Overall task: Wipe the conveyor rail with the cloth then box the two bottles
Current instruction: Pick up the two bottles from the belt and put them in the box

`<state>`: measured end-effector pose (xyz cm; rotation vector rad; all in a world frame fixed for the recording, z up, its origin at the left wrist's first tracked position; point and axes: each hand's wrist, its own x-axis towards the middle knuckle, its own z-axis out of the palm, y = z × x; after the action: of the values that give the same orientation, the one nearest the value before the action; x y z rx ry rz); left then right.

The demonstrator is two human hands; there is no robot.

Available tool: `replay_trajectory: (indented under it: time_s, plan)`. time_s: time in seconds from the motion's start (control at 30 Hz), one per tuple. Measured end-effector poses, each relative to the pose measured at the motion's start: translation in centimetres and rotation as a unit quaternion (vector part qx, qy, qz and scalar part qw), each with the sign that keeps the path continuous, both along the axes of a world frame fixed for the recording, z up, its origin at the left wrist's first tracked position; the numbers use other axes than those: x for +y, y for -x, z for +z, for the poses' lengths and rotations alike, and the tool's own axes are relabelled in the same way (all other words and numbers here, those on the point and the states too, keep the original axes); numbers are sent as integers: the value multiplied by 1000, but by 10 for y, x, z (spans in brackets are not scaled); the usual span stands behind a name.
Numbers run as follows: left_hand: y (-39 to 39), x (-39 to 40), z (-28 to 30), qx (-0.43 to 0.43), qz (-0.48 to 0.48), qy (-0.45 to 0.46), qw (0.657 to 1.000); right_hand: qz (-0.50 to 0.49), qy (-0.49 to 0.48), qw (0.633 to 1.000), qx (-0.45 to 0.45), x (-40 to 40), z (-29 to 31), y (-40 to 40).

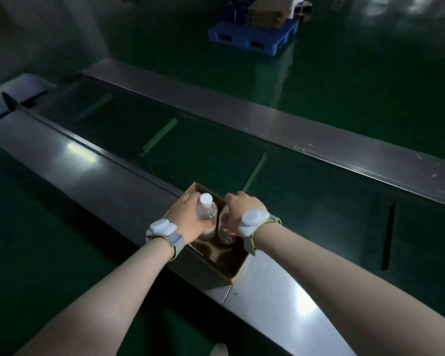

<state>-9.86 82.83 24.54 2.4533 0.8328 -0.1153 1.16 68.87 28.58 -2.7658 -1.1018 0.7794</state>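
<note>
Two bottles: both are over the open cardboard box (216,263), which sits on the near conveyor rail (108,186) at the edge of the green belt (190,150).
Head view, left hand (188,217): fingers wrapped round the clear bottle with the white cap (206,208), held upright and part-way into the box.
Head view, right hand (242,209): closed over the top of the second bottle (226,227), whose cap is hidden under the hand; its lower body shows inside the box.
Step in hand: boxing, judging by both bottles going in together.
Cloth: not in view.
Handling: thin clear plastic, likely light and smooth, prone to dent if squeezed; the shoulder just below the cap looks the firmest hold.
Box: soft card walls, likely to shift if knocked.
Writing: no label or brand readable; a small red mark on the second bottle is too blurred to make out.
Wrists: grey bands carrying white units.
</note>
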Motion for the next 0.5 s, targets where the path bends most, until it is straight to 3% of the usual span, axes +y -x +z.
replay_trajectory:
  time_s: [0.13, 0.3, 0.5]
  plan:
    - [-17, 21, -57, 94, -76, 1, 993, -53, 88, 994, 40, 27, -60, -3]
    - [-33, 26, -112, 135, -155, -30, 978, -41, 130, 988, 72, 36, -110, -1]
    - [-46, 23, -115, 167, -169, -39, 971, -64, 123, 986, 94, 27, -114, -2]
